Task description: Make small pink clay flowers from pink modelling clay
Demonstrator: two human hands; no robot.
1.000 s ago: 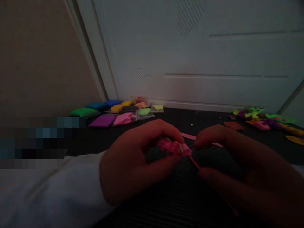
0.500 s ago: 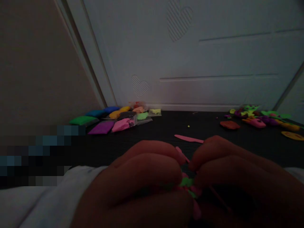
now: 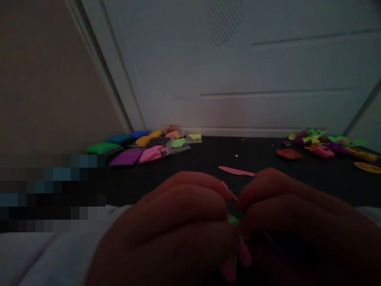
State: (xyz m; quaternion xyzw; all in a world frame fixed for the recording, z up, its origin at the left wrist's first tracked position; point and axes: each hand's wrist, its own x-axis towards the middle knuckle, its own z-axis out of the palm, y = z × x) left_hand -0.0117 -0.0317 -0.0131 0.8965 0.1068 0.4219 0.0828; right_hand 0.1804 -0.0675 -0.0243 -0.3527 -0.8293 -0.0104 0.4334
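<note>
In the head view, far left, clear bags (image 3: 168, 147) hold pink and pale green clay (image 3: 177, 143). A pink knife (image 3: 233, 171) lies beyond the hands. Near centre, the left hand (image 3: 178, 226) wraps a pink-and-green piece (image 3: 244, 254) (mostly hidden); the right hand (image 3: 297, 222) touches it, grip unclear. Two pink tips show, one earlier.

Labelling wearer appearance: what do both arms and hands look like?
Bare hands, left and right, no gloves visible. Left sleeve is pale, whitish, long, creased. Only a strip of the right sleeve shows, similarly pale. No markings visible on either.
</note>
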